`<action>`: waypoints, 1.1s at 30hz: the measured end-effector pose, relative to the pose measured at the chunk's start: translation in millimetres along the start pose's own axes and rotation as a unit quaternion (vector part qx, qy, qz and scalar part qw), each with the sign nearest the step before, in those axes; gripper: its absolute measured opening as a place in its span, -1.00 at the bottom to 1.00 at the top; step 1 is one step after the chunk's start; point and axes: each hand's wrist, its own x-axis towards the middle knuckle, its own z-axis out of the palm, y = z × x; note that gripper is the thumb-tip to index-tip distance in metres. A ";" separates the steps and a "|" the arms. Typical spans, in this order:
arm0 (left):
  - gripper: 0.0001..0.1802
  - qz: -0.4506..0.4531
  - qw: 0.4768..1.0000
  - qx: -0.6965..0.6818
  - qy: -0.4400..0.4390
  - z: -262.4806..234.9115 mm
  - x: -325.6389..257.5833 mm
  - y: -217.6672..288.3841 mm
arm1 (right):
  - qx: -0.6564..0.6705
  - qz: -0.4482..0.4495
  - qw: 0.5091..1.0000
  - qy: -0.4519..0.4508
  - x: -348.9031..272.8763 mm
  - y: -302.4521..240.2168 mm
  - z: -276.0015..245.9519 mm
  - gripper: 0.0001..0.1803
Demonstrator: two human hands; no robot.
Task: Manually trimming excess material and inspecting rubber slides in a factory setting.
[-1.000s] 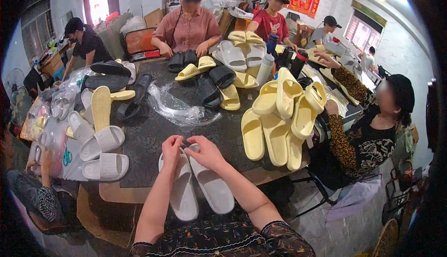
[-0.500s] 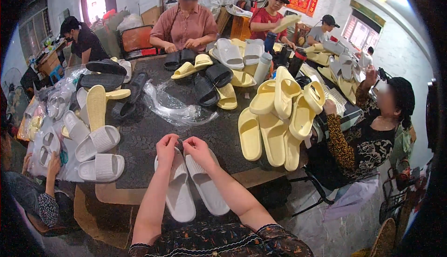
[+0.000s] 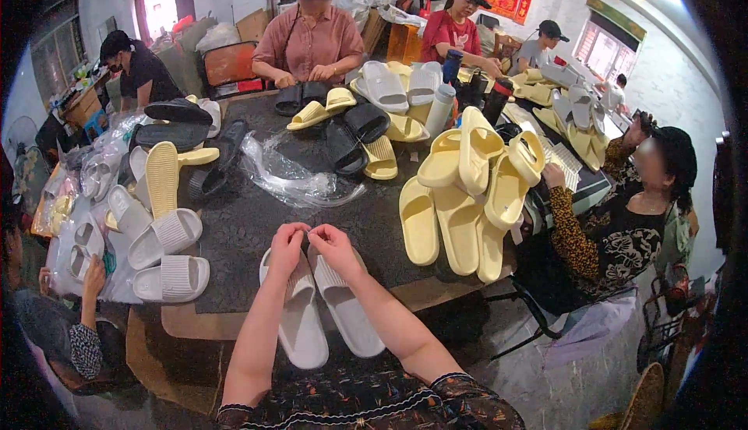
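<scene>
Two light grey slippers, the left slipper [image 3: 300,336] and the right slipper [image 3: 354,325], lie side by side at the table's near edge, heels toward me. Over their ribbed straps, my left hand [image 3: 285,249] and my right hand [image 3: 333,251] meet with fingertips pinched close together. Whatever sits between those fingertips is too small to make out. Both hands partly cover the straps and toe ends.
Yellow slippers [image 3: 456,223] are heaped at the right. Grey slippers [image 3: 170,278] lie at the left, near a co-worker's hand [image 3: 93,276]. Beyond my hands is crumpled clear plastic [image 3: 288,177]. Black slippers [image 3: 343,146] and a white bottle [image 3: 440,111] stand farther back. Several people sit around.
My fingertips have drawn closer together above the slippers, which stay in place. At the back, the person in red has lowered the yellow slipper that was held up.
</scene>
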 end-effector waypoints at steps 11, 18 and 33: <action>-0.77 -0.054 0.979 -0.195 -0.005 0.7 5.8 21.4 | 0.011 -0.030 0.999 0.036 5.9 -2.9 -6.1 -0.87; -0.83 -0.055 0.983 -0.175 0.008 -7.4 1.7 8.9 | 0.026 0.000 0.999 0.023 -1.2 -11.4 3.7 -0.88; -0.81 -0.044 0.983 -0.180 0.003 -4.2 0.2 7.5 | 0.019 0.007 1.000 0.023 -2.3 -10.2 0.8 -0.86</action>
